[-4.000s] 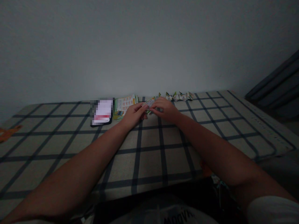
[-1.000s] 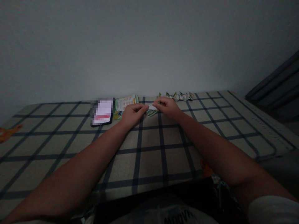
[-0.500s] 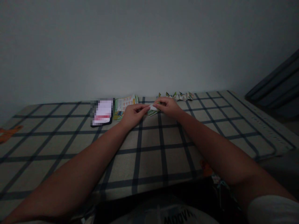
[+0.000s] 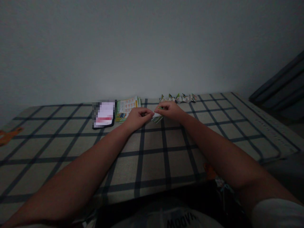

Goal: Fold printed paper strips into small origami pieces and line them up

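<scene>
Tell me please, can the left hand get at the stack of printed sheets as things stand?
Probably yes: the stack of printed sheets lies close beside the left hand, nothing visible between, though its fingers seem busy with a small folded paper.

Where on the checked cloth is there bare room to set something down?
Bare cloth shows between the left forearm and right forearm, between the phone and orange shape, and right of the right forearm. Crowded: the far middle, with printed sheets, left hand, right hand, held paper and crumpled pieces.

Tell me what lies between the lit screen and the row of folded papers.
Head view, left to right: a stack of printed sheets, the left hand, and the small paper at its fingertips.
</scene>
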